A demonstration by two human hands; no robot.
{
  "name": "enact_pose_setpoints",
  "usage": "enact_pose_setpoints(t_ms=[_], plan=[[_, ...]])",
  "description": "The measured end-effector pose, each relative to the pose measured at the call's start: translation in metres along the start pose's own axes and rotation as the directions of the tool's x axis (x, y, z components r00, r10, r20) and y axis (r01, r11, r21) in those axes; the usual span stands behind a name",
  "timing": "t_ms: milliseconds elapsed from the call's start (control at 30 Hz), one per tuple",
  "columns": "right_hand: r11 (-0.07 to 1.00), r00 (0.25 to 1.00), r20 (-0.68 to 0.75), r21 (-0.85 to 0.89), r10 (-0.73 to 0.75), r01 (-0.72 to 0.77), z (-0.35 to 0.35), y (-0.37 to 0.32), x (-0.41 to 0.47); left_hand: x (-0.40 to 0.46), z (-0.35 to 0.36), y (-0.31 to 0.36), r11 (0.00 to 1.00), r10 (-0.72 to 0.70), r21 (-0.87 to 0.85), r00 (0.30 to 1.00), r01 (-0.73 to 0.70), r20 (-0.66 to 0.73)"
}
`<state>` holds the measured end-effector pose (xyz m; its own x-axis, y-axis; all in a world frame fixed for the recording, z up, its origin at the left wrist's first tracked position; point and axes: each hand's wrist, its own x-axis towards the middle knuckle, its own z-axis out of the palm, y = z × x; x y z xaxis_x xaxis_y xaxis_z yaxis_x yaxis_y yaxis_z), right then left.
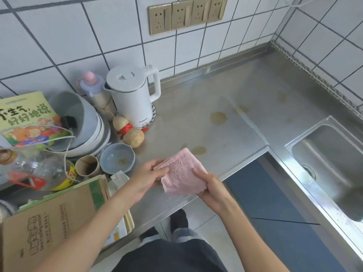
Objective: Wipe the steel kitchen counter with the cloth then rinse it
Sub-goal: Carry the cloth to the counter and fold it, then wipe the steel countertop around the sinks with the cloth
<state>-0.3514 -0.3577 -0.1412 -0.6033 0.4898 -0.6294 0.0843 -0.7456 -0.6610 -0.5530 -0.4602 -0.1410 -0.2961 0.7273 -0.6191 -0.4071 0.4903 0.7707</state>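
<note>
The sink ran off the right edge, the cardboard box off the left, and the cloth hid most fingers of both hands.

Pink cloth, fluffy, folded into a rough square, being held just above the counter's front edge. Steel counter lying dull grey, showing several brownish stains near the middle and one just beyond the cloth. Steel sink sitting at the right, drain showing.

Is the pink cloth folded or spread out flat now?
Folded: the pink cloth forms a thick square pad, held by left hand and right hand.
</note>
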Motion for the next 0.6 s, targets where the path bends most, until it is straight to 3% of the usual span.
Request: enact_pose_setpoints(t_ms=[100,200,267,333,400,500,533,600], plan=[[0.984,0.987,-0.147,-0.175,-0.060,0.033,-0.014,-0.006,-0.004,0.016,-0.003,-0.020,0.976,0.069,0.216,0.984,-0.033,-0.162],[0.868,0.903,-0.239,-0.443,-0.357,0.226,-0.029,-0.014,-0.010,0.031,0.000,-0.035,0.894,0.183,0.442,0.963,-0.078,-0.198],[0.736,0.825,-0.264,-0.632,-0.500,0.243,-0.041,-0.009,-0.007,0.041,0.001,-0.048,0.772,0.265,0.624,0.953,-0.118,-0.149],[0.587,0.783,-0.298,-0.803,-0.546,0.104,-0.049,0.005,0.002,0.050,0.001,-0.063,0.597,0.370,0.786,0.924,-0.162,-0.091],[0.408,0.824,-0.195,-0.912,-0.532,0.047,-0.052,0.028,0.016,0.060,-0.001,-0.081,0.417,0.443,0.891,0.896,-0.180,-0.027],[-0.041,0.957,0.009,-0.999,-0.289,-0.003,-0.046,0.073,0.033,0.069,-0.003,-0.111,0.244,0.418,0.959,0.908,-0.142,0.028],[-0.116,0.960,0.005,-0.993,-0.281,-0.029,-0.044,0.081,0.034,0.071,-0.005,-0.120,0.188,0.424,0.972,0.904,-0.139,0.048],[-0.136,0.919,0.013,-0.990,-0.394,-0.044,-0.046,0.080,0.037,0.073,-0.009,-0.134,0.112,0.456,0.982,0.886,-0.151,0.084]])
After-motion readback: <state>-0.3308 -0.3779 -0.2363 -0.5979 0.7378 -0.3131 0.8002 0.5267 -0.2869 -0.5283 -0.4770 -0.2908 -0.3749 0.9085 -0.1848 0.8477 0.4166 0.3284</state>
